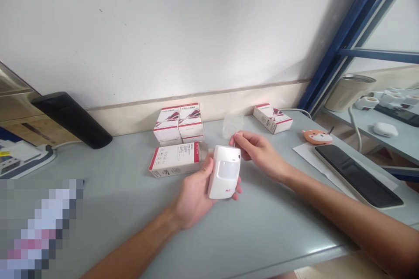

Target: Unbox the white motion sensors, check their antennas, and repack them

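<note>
The left hand (193, 196) curls its fingers around a white motion sensor (225, 172), cradling it steadily above the grey table (262, 226), so its top end stays within easy reach. The right hand (260, 154) closes its fingertips on a thin metal pin (234, 143) at that end. A red-and-white box (175, 160) lies just left.

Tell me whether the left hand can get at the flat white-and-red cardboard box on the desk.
Probably yes, but not at once: the left hand sits close to the white-and-red cardboard box, with only grey desktop between, yet it grips a white plastic motion sensor that would likely go down first.
</note>
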Demonstrator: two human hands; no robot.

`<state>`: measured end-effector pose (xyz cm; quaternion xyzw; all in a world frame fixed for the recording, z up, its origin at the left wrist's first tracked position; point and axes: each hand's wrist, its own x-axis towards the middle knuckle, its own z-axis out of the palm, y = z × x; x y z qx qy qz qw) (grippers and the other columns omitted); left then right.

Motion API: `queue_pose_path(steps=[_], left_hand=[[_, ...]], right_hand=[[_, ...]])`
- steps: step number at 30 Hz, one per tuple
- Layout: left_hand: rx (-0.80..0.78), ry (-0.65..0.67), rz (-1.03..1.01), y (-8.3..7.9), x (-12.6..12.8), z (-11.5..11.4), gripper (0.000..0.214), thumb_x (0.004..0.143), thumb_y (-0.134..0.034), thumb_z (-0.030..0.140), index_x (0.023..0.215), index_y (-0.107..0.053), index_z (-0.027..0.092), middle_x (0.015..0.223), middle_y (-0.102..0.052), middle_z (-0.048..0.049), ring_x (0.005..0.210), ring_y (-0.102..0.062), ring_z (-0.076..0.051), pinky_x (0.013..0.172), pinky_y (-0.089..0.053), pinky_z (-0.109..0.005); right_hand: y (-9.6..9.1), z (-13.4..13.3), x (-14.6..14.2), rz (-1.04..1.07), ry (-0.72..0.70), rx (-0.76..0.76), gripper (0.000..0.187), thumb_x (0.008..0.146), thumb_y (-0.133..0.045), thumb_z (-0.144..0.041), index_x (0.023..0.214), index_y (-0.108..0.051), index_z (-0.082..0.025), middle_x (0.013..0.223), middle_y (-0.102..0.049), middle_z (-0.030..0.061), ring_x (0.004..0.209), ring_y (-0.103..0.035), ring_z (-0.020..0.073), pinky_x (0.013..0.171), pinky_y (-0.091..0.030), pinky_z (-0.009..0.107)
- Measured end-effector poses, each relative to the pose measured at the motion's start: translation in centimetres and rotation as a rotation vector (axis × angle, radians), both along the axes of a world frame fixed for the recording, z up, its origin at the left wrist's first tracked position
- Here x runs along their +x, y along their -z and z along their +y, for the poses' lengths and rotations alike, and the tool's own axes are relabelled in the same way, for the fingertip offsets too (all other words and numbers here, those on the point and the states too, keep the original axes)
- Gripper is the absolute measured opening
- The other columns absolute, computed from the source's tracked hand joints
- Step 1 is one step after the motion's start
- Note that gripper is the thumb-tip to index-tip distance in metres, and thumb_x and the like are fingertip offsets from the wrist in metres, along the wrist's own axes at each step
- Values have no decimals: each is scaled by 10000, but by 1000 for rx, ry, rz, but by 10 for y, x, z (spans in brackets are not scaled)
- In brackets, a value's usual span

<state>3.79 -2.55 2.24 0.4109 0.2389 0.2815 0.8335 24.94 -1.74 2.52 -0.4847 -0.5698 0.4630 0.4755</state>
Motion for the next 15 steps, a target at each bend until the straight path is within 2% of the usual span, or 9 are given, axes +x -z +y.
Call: queue_pose_path(steps=[3, 6, 10, 15], left_hand=[[-4, 25, 24, -1, 0, 0, 666, 1047, -352, 687, 1332, -619, 147, 1062, -719, -156, 888, -722, -316, 886, -504, -471], [3, 19, 73, 0, 2, -3, 703, 1038, -335, 718, 1213, -670, 126, 1055, -712, -145, 828, -705, -263, 864, -488, -411], [24, -7, 67, 1, 4, -7, 611, 1055, -369, 668, 1216, -623, 136, 980, -702, -121, 808, -668, -237, 821, -476, -373], [51, 26, 72, 3, 3, -6, 500, 1067, -394, 613, 1243, -538, 168, 986, -707, -119, 832, -676, -251, 843, -487, -400]], right_hand=[[-2, -4, -3, -44, -22, 32, 426, 1044, -533, -587, 884, -676, -219, 670, -415, -49, 648, -374, 125, 610, -294, 275], [-3, -6, -5, -66, -18, 49, 430, 1053, -520, -575, 876, -678, -216, 663, -436, -47, 647, -398, 125, 612, -309, 277], [-3, -5, -6, -63, 43, 71, 431, 1052, -521, -571, 872, -682, -215, 656, -438, -45, 634, -391, 123, 600, -314, 278], [-4, -1, -1, -19, 155, 106, 393, 1032, -566, -557, 854, -676, -225, 640, -410, -47, 612, -367, 120, 572, -296, 278]])
